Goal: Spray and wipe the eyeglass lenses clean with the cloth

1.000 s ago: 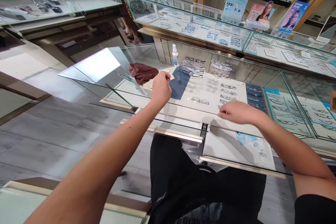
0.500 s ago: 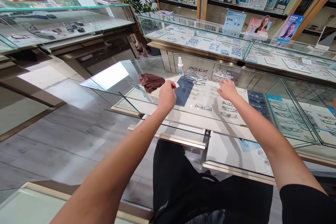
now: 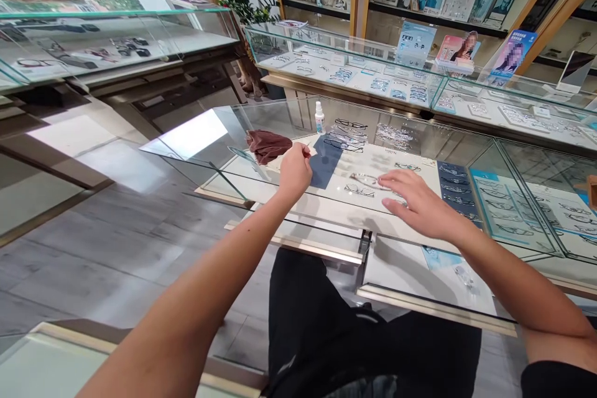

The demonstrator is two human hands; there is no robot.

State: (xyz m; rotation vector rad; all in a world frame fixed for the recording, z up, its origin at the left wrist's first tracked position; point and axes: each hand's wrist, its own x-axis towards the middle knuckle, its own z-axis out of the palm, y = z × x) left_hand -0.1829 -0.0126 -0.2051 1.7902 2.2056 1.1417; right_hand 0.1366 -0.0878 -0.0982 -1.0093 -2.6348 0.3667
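Note:
My left hand (image 3: 296, 169) is closed in a pinch above the glass counter (image 3: 219, 168). A small pale scrap shows by its fingertips, but what they grip is too small to make out. Just left of it lies a crumpled brown cloth (image 3: 268, 147). My right hand (image 3: 417, 199) has its fingertips on one end of a thin-framed pair of eyeglasses (image 3: 366, 179), thumb lower and apart. Another pair of glasses (image 3: 359, 190) lies just below that one. Farther back are a row of dark-framed glasses (image 3: 349, 137) and a cluster of clear frames (image 3: 394, 135).
A white spray bottle (image 3: 319, 118) stands upright at the counter's back. Dark blue mats (image 3: 326, 165) lie left and right. Two drawers (image 3: 410, 273) are pulled out before my black-clad legs. More glass showcases (image 3: 345, 53) stand behind and to the left.
My right hand has come nearer and lower from the clear frames at the back, with a pair of eyeglasses now at its fingertips. My left hand has hardly moved.

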